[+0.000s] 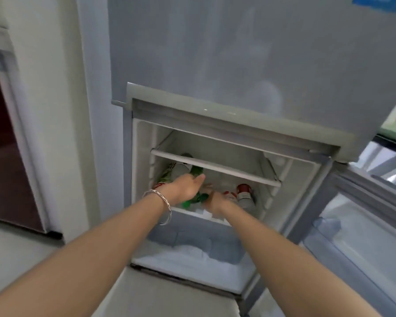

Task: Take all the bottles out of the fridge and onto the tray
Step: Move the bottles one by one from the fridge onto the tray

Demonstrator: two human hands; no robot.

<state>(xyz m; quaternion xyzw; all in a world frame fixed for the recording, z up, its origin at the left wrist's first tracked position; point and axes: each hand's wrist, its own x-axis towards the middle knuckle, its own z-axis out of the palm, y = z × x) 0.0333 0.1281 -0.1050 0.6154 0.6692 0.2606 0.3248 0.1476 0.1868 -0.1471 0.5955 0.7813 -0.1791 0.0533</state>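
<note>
The fridge's middle compartment (306, 179) is open, and several bottles lie on its lower shelf. My left hand (186, 187), with a silver bangle on the wrist, lies over a green bottle (195, 171), its fingers wrapped round it. The bottle's lower end (190, 202) shows under my palm. My right hand (215, 200) reaches in just right of the green bottle; its fingers are blurred and hidden. A white bottle with a green label (177, 168) lies at the left. Two red-and-white bottles (244, 194) lie at the right. No tray is in view.
A glass shelf (215, 168) runs just above the bottles. The fridge door (364, 225) stands open to the right. A frosted drawer (192, 250) sits below the bottle shelf. A dark red cabinet (7, 156) stands at the left.
</note>
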